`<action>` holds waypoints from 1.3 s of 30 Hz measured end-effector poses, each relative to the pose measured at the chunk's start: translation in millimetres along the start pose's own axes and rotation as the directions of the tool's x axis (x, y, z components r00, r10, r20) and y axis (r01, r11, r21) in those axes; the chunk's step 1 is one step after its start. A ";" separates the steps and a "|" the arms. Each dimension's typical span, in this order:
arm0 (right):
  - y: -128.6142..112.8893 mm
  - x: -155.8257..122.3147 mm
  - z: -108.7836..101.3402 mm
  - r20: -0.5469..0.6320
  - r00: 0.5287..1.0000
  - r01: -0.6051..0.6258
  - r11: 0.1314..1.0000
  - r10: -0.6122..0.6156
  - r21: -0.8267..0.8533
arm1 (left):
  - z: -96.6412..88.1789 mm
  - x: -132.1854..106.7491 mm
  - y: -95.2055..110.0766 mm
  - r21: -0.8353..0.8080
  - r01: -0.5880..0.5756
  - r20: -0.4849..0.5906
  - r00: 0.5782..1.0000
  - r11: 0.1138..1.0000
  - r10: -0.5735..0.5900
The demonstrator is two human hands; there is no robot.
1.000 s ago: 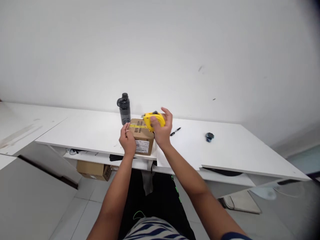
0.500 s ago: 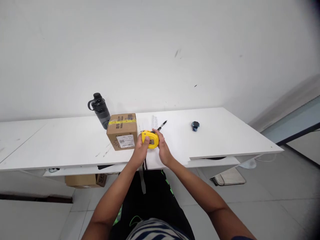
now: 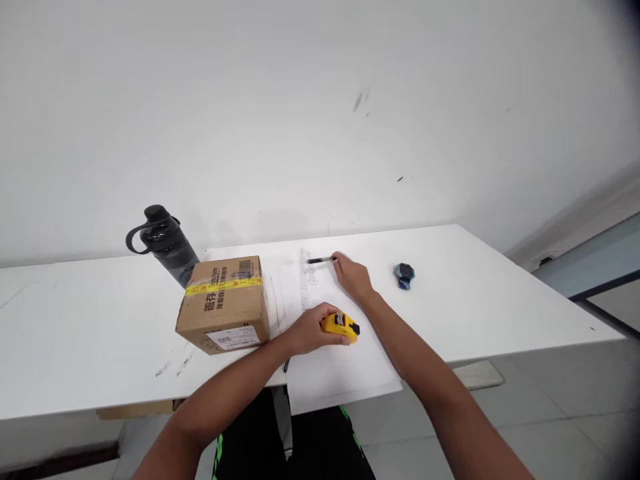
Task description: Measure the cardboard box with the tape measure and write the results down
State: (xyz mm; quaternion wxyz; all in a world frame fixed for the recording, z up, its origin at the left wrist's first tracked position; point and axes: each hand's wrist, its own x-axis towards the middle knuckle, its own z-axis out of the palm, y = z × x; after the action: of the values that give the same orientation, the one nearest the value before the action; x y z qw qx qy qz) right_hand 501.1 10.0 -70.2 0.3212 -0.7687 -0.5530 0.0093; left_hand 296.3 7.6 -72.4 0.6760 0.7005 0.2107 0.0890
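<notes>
My left hand point(image 3: 311, 328) is closed around a yellow tape measure point(image 3: 339, 325), holding it over a white sheet of paper point(image 3: 320, 383). No blade shows pulled out of the case. Farther up the sheet, my right hand point(image 3: 354, 275) pinches one end of a black pen point(image 3: 320, 260), which lies nearly level and is a little blurred. Small dense writing covers a strip of the paper beside the pen. Left of the paper stands a cardboard box point(image 3: 225, 300) with yellow tape across its top and a white label on its front.
Behind the box is a dark water bottle point(image 3: 167, 243) with a loop handle. A watch point(image 3: 404, 275) with a blue strap lies to the right on the white table point(image 3: 450, 313). The paper overhangs the table's front edge. A wall rises behind.
My right hand has left the tape measure and taken hold of the pen. The left hand now holds the tape measure alone, turned and lower over the paper. The view has shifted closer.
</notes>
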 end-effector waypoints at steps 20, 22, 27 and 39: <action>-28.1 -19.9 18.7 0.222 0.966 -0.234 0.812 0.132 0.536 | 7.4 -10.0 17.4 0.137 -0.002 0.046 0.999 0.991 -0.004; -27.7 -20.0 18.8 0.216 0.967 -0.235 0.811 0.137 0.536 | 7.3 -10.1 18.6 0.138 0.005 0.047 0.999 0.990 -0.011; -26.7 -19.8 17.1 0.249 0.963 -0.224 0.813 0.101 0.537 | 7.6 -10.2 19.1 0.129 -0.001 0.048 0.999 0.992 -0.005; -26.5 -21.3 18.4 0.200 0.970 -0.226 0.804 0.137 0.550 | 8.3 -9.2 15.6 0.082 -0.001 0.037 0.999 0.997 -0.002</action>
State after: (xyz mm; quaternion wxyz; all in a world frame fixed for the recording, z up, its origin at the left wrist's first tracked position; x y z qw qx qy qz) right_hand 463.7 5.5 -78.7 0.4906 -0.6844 -0.4713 0.2622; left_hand 294.2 -3.7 -56.1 0.6504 0.7292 0.2018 0.0674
